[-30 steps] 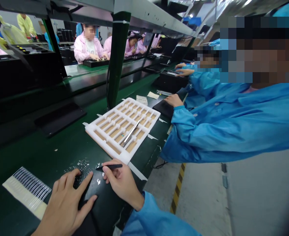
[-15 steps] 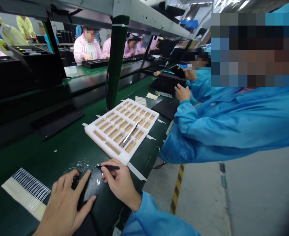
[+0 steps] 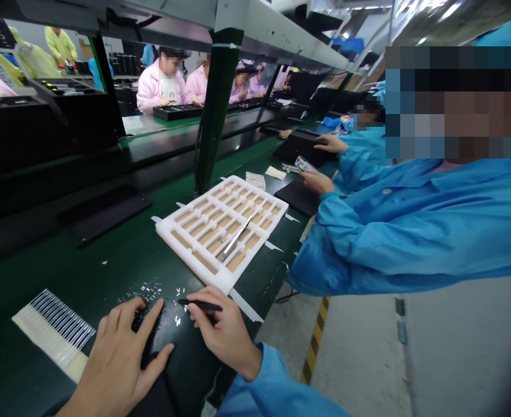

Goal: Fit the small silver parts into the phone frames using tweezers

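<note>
My right hand [image 3: 227,330] is closed around slim black tweezers [image 3: 201,304], their tip pointing left just above the green worktop. Tiny white pieces [image 3: 177,318] lie by the tip, and a denser scatter of small bits [image 3: 149,288] spreads beyond my left fingers. My left hand [image 3: 125,353] rests on the bench with thumb and fingers apart, holding nothing. Left of it lies a pale sheet [image 3: 53,330] carrying rows of thin white strips. Ahead of my right hand sits a white foam tray [image 3: 186,255] with slots, and a long silvery metal part [image 3: 238,237] lies across it.
A co-worker in a blue smock [image 3: 394,231] sits close on my right, handling small parts beside a black panel [image 3: 298,196]. A dark flat panel [image 3: 103,214] lies at the back left. A green post [image 3: 218,110] rises behind the tray.
My right hand has shifted slightly right and down with the tweezers, away from small white pieces now visible near the tip. My left hand stays spread. The co-worker's hands have moved.
</note>
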The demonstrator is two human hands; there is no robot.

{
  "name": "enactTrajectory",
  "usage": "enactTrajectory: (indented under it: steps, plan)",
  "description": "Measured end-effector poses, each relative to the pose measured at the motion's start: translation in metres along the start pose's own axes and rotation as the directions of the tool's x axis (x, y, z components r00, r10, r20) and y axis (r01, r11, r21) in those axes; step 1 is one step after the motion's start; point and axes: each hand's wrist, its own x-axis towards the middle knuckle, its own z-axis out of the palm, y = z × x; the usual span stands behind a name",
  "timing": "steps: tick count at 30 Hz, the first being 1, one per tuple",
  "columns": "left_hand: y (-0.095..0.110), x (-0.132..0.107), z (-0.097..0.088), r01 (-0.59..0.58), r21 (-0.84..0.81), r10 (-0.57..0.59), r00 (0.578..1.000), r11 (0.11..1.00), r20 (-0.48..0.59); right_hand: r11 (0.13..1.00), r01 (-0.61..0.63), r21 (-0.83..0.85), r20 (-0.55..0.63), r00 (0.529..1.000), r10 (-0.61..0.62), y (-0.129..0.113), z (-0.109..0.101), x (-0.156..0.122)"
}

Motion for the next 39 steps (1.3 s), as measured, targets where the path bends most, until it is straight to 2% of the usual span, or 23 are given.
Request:
enactTrajectory:
  steps: [7,14,24,27,32,39]
  plan:
    - [-0.001,-0.001,-0.002,-0.007,0.0,0.007,1.0,1.0,-0.002,0.992,0.116,-0.049,0.108,0.988,-0.11,-0.007,0.0,0.003]
    - [0.002,-0.004,-0.004,-0.013,0.002,0.013,1.0,1.0,-0.002,1.0,0.001,0.016,0.05,0.999,-0.001,-0.004,-0.002,0.0]
    - [0.006,-0.003,-0.008,-0.018,0.001,0.018,1.0,1.0,-0.007,0.999,-0.003,0.043,0.082,0.997,-0.001,-0.008,-0.005,0.001]
    - [0.006,-0.003,-0.011,-0.015,-0.01,0.015,1.0,1.0,-0.009,0.992,-0.062,0.109,0.084,0.995,0.053,-0.01,-0.004,0.001]
    - [0.004,0.0,-0.013,-0.048,-0.039,0.048,0.999,0.998,0.0,0.916,-0.282,0.284,0.163,0.956,0.244,-0.007,0.001,0.005]
    - [0.003,0.004,-0.008,-0.083,-0.054,0.082,0.996,0.995,-0.023,0.882,-0.369,0.292,0.248,0.92,0.303,0.002,0.002,0.016]
